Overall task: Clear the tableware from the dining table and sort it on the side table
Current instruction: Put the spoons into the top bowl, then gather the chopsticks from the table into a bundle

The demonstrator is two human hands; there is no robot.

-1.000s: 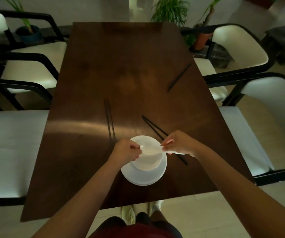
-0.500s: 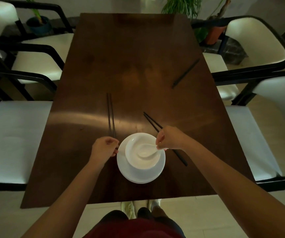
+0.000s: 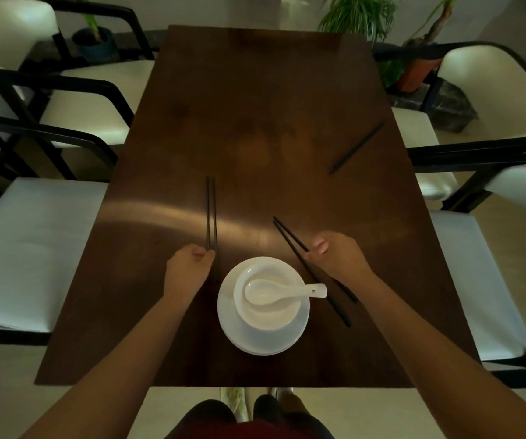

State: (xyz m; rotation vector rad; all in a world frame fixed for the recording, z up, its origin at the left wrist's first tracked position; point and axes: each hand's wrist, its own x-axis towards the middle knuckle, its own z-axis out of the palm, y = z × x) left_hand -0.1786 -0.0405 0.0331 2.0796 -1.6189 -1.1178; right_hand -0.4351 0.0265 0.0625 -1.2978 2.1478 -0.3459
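Chopsticks, thin, black and straight, lie in three pairs on the table (image 3: 255, 106), a dark polished wood slab with a pale sheen across its middle. The left pair (image 3: 211, 213) runs near-to-far, sticks parallel and almost touching; the left hand (image 3: 187, 269) is curled at its near end, fingertips touching the sticks, though whether it pinches them cannot be told. The middle pair (image 3: 290, 240) slants from far-left to near-right, tips together at the far end and spreading toward the near end; the right hand (image 3: 334, 259) lies over its midsection with fingers bent around the sticks, grip not clearly closed. The far pair (image 3: 358, 147) lies alone near the right edge, slanting far-right to near-left.

Between the hands, near the table's near edge, sits a round glossy white bowl (image 3: 271, 315) on a stack of white plates (image 3: 239, 337). A white ceramic spoon (image 3: 282, 291) rests in the bowl, scoop left, handle pointing right over the rim. Cream-cushioned, black-framed chairs (image 3: 33, 248) flank both sides.
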